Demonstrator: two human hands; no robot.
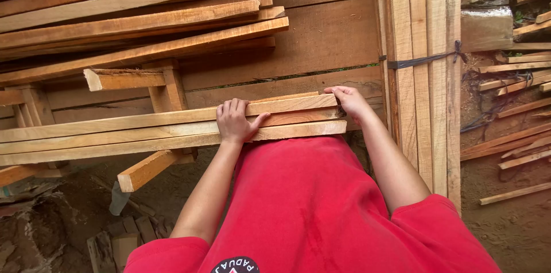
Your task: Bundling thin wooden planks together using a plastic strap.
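Slats: three long pale wooden slats [143,129] lie side by side, running left to right in front of the person's red shirt [310,204], their right ends level with each other.
Position to fingers: the slats sit under both hands; the nearest slat's edge touches the shirt.
Left hand [234,121]: palm down across the slats, fingers [229,106] together and curled over the far slat's edge, thumb spread out to the right along the wood.
Right hand [351,101]: set at the right ends of the slats, fingers bent around the end of the far slat, pressed against it; whether they clamp it, I cannot tell.
Arms: both bare, elbows bent, forearms reaching forward from the red sleeves.
Support: a rough timber frame [166,86] beneath the slats.
Behind: a stack of reddish boards [143,26], leaning at a slant.
Right side: a bundle of upright planks [425,15] tied with a dark strap [422,61].
Ground: bare earth with scattered offcuts [516,158].
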